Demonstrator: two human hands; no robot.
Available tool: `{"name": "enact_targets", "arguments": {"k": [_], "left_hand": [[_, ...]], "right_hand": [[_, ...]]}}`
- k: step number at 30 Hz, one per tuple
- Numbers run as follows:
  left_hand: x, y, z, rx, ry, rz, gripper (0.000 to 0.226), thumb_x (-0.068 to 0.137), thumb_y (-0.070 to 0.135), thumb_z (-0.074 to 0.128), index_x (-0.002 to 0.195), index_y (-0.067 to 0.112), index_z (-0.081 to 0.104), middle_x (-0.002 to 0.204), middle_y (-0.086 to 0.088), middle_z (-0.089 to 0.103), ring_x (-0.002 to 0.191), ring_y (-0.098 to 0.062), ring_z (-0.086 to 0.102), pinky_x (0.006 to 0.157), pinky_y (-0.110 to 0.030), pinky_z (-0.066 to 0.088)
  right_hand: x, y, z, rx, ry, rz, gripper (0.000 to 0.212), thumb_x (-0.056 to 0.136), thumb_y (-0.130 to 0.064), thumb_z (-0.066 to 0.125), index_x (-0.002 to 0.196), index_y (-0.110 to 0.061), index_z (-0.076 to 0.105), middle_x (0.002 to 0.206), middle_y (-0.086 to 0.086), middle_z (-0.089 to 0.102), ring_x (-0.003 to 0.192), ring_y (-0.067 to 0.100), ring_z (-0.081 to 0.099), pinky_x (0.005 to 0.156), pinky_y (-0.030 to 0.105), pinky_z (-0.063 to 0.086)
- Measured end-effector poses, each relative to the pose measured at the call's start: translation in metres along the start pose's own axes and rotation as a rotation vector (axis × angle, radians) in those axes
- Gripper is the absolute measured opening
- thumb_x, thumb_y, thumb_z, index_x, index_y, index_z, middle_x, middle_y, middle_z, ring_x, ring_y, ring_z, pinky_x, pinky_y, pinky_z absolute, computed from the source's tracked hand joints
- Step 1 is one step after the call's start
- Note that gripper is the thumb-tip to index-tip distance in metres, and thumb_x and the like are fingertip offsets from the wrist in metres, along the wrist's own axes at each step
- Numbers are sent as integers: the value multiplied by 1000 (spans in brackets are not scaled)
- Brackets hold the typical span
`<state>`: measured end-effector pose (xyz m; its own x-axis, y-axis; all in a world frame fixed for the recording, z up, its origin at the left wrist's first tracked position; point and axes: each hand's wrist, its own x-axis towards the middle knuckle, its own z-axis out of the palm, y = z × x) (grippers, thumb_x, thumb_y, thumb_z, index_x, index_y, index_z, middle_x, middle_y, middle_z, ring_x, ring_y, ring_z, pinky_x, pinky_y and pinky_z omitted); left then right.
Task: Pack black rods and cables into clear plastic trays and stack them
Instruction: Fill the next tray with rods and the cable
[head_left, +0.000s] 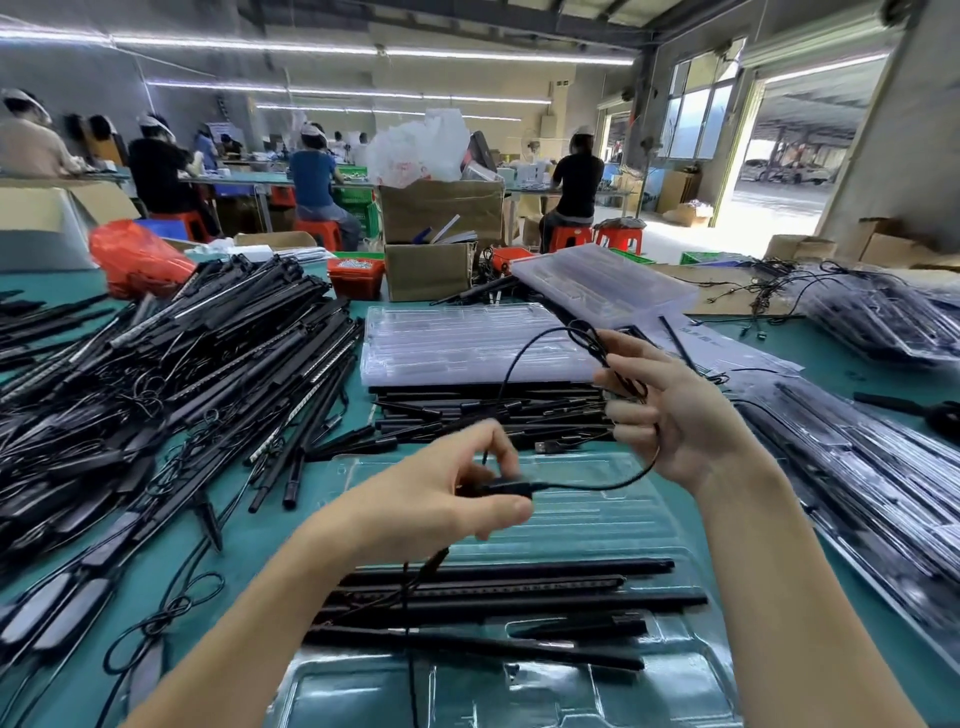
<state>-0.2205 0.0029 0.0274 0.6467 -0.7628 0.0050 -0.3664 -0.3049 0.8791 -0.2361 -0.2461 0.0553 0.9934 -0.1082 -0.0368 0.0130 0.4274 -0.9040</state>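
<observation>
A clear plastic tray (597, 514) lies on the green table in front of me, with several black rods (519, 587) lying across its near half. My left hand (447, 493) pinches the small black box on a thin black cable (524, 353) just above the tray. The cable loops up to my right hand (670, 410), which is raised with the cable wound round its fingers. A second lead hangs down from my left hand over the rods.
A large heap of black rods and cables (171, 374) covers the table's left. Beyond the tray lie loose rods (488, 410) and a stack of empty clear trays (467, 338). Packed trays (878, 478) pile up at right. Cardboard boxes (431, 270) stand behind; people work at far benches.
</observation>
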Motion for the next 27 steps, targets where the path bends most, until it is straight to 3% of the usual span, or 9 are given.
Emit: {"name": "enact_targets", "arguments": {"k": [3,7,10,13,17,21,24,27], "left_hand": [[-3,-12,0,112,12,-39,13,95,40,67,94,35,55,77,2,71,54,-10,51,54,-25,45],[-8,-33,14,221,64,-49,9,98,40,61,100,32,61,85,4,73,49,-4,53,53,-23,49],[-14,-48,29,331,56,8,15,98,48,58,103,34,61,88,16,69,69,2,59,68,-18,48],[-20,-59,35,439,82,62,35,86,63,64,114,44,54,104,28,60,93,6,58,82,-16,47],[-22,-68,41,611,168,178,27,95,48,57,120,44,48,111,23,57,90,-1,60,82,-28,51],[-16,-69,39,656,203,216,26,97,48,52,123,43,52,104,19,52,76,-7,57,71,-28,50],[-10,-65,35,668,221,238,29,97,48,56,124,38,59,105,18,53,78,-9,59,73,-30,50],[-9,-60,33,713,231,266,39,97,51,54,130,34,62,105,19,57,84,-6,58,75,-29,51]], "right_hand": [[0,6,-13,-124,20,-96,22,96,-13,58,109,-25,71,76,3,63,44,11,38,38,21,32],[1,23,-24,-300,117,-247,20,89,-7,66,108,-13,63,79,9,70,49,15,49,41,25,35],[2,41,-30,-452,121,-246,15,91,-3,63,105,-8,59,79,14,73,55,18,56,43,26,42],[7,64,-42,-601,136,-200,8,99,-7,55,106,-8,53,79,13,75,67,20,66,61,34,50],[17,82,-57,-675,139,-119,3,103,-9,49,105,-12,49,78,14,75,74,23,70,86,45,55],[28,88,-60,-720,152,-147,5,104,-12,46,103,-17,47,73,8,75,70,18,69,79,39,53],[35,91,-59,-756,199,-172,4,104,-17,46,104,-21,47,73,7,74,68,14,69,75,33,49],[38,94,-58,-746,245,-202,2,104,-18,46,106,-19,46,70,7,73,67,14,68,77,37,53]]}}
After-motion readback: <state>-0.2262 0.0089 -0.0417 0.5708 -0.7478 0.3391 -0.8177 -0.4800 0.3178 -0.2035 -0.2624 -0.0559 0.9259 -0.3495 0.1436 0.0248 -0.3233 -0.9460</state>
